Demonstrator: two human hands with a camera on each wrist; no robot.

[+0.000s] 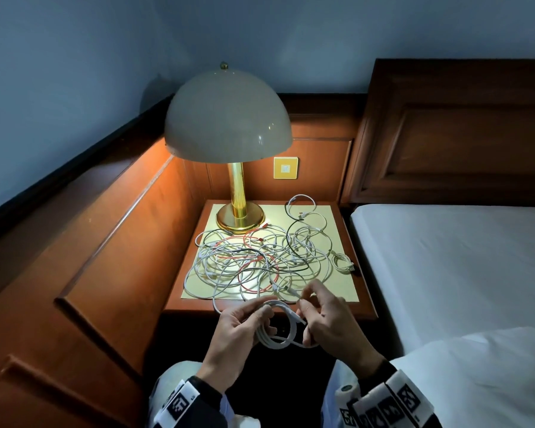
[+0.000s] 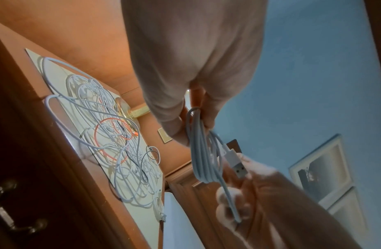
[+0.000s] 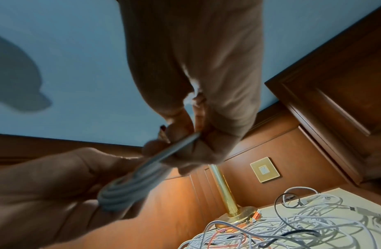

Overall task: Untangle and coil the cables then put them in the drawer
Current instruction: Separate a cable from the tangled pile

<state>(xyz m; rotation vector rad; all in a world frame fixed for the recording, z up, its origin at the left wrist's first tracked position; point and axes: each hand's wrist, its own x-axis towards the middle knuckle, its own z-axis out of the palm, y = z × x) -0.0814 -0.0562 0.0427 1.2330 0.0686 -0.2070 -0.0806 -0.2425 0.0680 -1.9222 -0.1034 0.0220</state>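
Both hands' fingers grip white coil [image 1: 280,330]; only left wrist shows drawer handle [image 2: 13,212].

Pale blue wall [image 1: 74,72] rose above orange-brown wood panelling [image 1: 112,242] capped with a dark rail. A wooden nightstand [image 1: 365,313] stood in the corner, its top covered by a pale yellow mat [image 1: 343,288]. On it a lit lamp [image 1: 229,118], cream dome shade on a brass stem. A yellow wall plate [image 1: 285,168] sat behind. To the right, a dark headboard [image 1: 460,134] and white mattress [image 1: 460,257].
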